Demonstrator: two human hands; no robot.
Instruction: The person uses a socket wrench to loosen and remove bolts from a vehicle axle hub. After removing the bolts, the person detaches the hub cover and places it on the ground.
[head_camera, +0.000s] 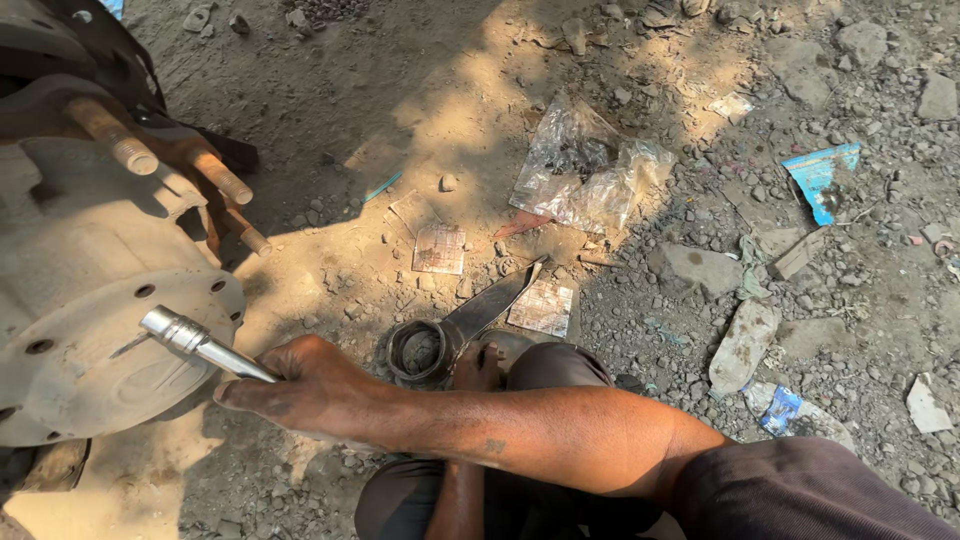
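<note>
- Right hand (300, 385) gripped a chrome socket bar (200, 344), its tip on the hub (110, 350) at ten o'clock.
- Left hand (477, 368), grip unclear, touched a ring (418, 352) at three o'clock from the right hand.
- Studs (215, 172) stuck out of the hub at eleven o'clock.
- Plastic bag (585, 170) lay at one o'clock.

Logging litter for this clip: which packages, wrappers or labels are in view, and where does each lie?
Clear plastic bag: crumpled, on dirt, upper middle.
Blue wrapper: torn, upper right.
Blue-white wrapper: small, lower right.
Two paper labels: squarish, pale with reddish print, flat near the greasy metal ring.
</note>
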